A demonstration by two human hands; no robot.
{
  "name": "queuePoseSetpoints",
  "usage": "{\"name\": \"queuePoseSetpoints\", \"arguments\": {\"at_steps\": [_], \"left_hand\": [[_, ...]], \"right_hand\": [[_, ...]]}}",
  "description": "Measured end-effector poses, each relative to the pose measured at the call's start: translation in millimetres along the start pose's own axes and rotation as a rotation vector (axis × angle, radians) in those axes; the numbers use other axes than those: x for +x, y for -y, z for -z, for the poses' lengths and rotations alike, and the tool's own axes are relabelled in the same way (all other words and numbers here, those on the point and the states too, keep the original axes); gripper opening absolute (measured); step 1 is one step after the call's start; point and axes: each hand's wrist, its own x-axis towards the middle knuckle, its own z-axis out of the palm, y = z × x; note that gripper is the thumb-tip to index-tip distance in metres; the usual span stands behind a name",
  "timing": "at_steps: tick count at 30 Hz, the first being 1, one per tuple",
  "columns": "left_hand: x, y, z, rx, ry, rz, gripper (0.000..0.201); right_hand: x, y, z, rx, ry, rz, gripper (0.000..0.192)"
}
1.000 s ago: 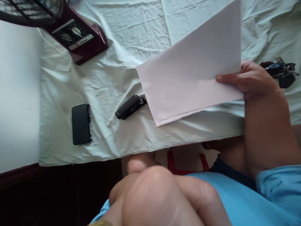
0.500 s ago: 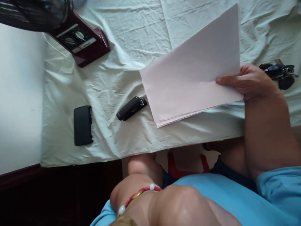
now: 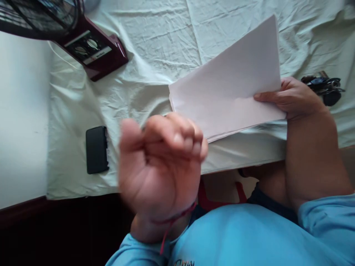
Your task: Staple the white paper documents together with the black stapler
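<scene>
Two hands share this: our right hand (image 3: 294, 98) pinches the paper (image 3: 227, 88) stack above the desk (image 3: 155, 48); our left hand (image 3: 161, 162), blurred, fingers loosely curled and empty, hovers low. Best keep the sheets' edges aligned.

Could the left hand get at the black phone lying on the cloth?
Probably yes. The left hand is raised, blurred and seems to hold nothing, just right of the phone, which lies alone on the cloth with nothing between them.
</scene>
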Motion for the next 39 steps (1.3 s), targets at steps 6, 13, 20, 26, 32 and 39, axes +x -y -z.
{"name": "queuePoseSetpoints", "arguments": {"at_steps": [6, 13, 20, 26, 32, 39], "left_hand": [[55, 60, -5.9, -0.457, -0.258, 0.497, 0.055], [61, 71, -0.1, -0.46, -0.318, 0.553, 0.037], [71, 90, 6.0, -0.359, -0.234, 0.386, 0.047], [84, 112, 13.7, -0.297, -0.322, 0.168, 0.054], [88, 139, -0.4, -0.177, -0.298, 0.07, 0.04], [99, 137, 0.8, -0.155, -0.096, 0.085, 0.045]], "right_hand": [[5, -2, 10, 0.036, 0.019, -0.037, 0.027], [17, -8, 14, 0.006, 0.039, -0.093, 0.031], [21, -10, 25, 0.021, -0.002, -0.045, 0.04], [11, -7, 36, 0.082, -0.104, 0.106, 0.049], [7, -9, 42, 0.13, -0.129, 0.167, 0.061], [11, -5, 34, 0.089, -0.209, 0.146, 0.052]]}}
